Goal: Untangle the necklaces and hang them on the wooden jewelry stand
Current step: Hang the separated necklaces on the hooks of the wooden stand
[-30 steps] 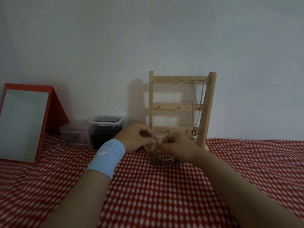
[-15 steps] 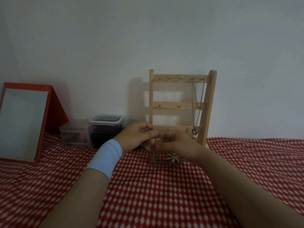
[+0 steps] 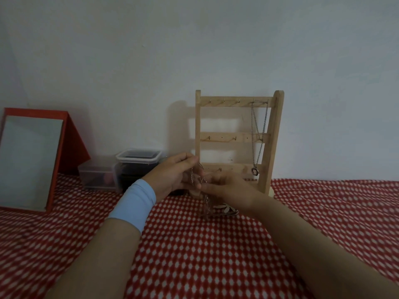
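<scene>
The left hand [image 3: 172, 176] pinches a chain [image 3: 202, 176] by its upper end between thumb and fingertips, just in front of the wooden jewelry stand [image 3: 235, 138]. The right hand [image 3: 230, 192] reaches its fingers to the same chain lower down (blur hides whether it pinches or only touches). The chain runs down into the tangle [image 3: 218, 210] lying on the desk [image 3: 194, 255]. A sharp upward pull would likely cinch the knot tighter or drag the whole clump up with it. Both hands work close to the stand's base, so a stray knuckle could rock it and shake loose the hung necklace [image 3: 252, 130] on the top rail.
</scene>
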Demonstrator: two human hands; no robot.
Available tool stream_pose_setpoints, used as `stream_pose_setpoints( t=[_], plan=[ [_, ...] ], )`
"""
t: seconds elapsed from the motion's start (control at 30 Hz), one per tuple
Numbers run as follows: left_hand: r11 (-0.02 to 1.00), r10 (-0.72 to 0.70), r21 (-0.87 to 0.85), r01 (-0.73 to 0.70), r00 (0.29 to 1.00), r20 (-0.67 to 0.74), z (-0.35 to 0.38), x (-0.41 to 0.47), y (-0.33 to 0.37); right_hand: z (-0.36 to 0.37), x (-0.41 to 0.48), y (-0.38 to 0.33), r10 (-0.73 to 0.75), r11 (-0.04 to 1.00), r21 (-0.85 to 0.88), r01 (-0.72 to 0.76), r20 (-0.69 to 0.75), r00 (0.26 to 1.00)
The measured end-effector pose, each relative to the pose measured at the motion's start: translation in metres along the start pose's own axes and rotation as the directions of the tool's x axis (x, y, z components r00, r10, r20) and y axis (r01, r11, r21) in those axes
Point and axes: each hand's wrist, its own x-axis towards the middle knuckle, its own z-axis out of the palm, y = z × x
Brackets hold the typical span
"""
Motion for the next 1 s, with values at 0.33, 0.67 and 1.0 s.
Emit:
stream_pose_setpoints(
  t=[0.33, 0.67, 1.0],
  plan=[
    [0.956, -0.062, 0.265, 0.129, 0.966, -0.249, -0.010, 0.008, -0.007, -0.003, 0.001, 0.000, -0.018, 0.984, 0.165, 0.062, -0.256, 0.966],
    [0.965, -0.179, 0.130, 0.227, 0.936, -0.304, -0.001, 0.001, -0.004, -0.005, 0.002, -0.004, 0.042, 0.923, 0.385, 0.016, -0.143, 0.989],
    [0.342, -0.449, 0.720, 0.604, 0.778, -0.440, -0.033, -0.004, 0.001, -0.006, -0.005, -0.008, 0.128, 0.987, 0.098, -0.131, 0.039, 0.991]
  ],
)
